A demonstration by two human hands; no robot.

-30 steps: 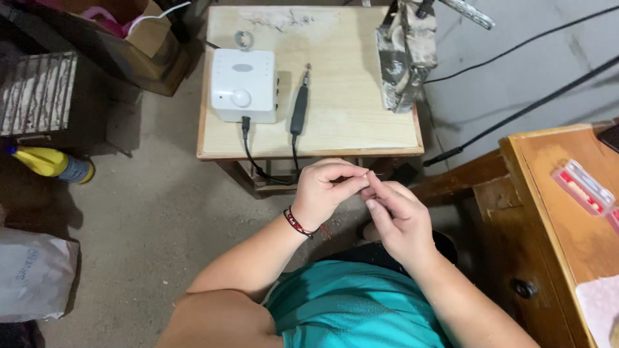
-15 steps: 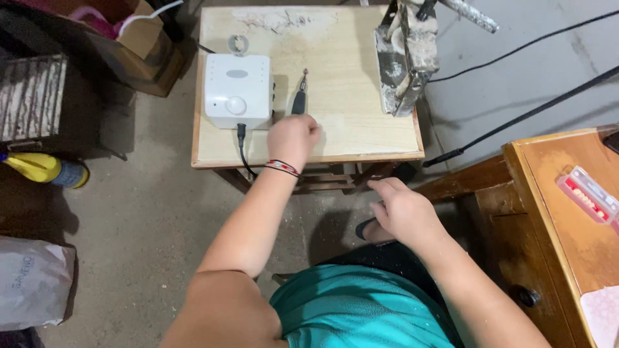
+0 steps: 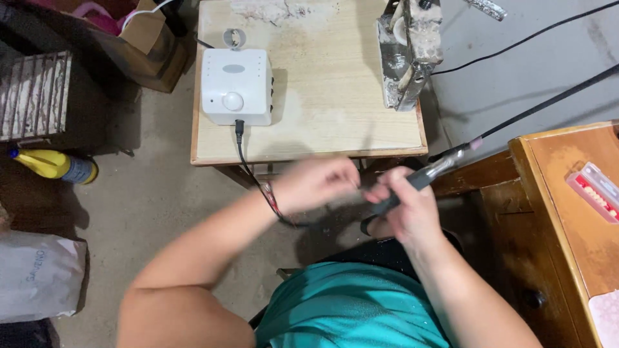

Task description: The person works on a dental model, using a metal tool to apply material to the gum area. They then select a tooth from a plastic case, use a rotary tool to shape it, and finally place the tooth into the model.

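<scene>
On the floor at the far left lie a yellow bottle [image 3: 51, 164] and, nearer the person, a pale sack [image 3: 39, 277]. Neither has shifted across the three pictures.

Next comes the small wooden tabletop [image 3: 322, 138], with the white control box [image 3: 235, 87] standing where it did before. The spot just right of the box has changed. Half a second ago a dark, pen-shaped handpiece lay there with the left hand reaching up to it. Now that patch of wood is bare. The box's black cord [image 3: 248, 171] runs off the front edge and down toward the hands.

The left hand [image 3: 316, 183] has come back from the tabletop and sits blurred below its front edge, fingers curled. Whether it grips anything cannot be told. It looks to be touching or just beside the near end of the handpiece.

The handpiece [image 3: 419, 180] is now off the tabletop and in the right hand [image 3: 403, 209], which is clamped around its dark grip. The tool is tilted, its pinkish tip [image 3: 476, 143] pointing up and to the right. So the tool appears to have been fetched and passed across, and the hands are close together again over the lap.

A rough clamp stand [image 3: 406, 55] sits at the tabletop's right edge. A wooden desk [image 3: 567, 212] carries a small red and clear case [image 3: 596, 191] at far right.
</scene>
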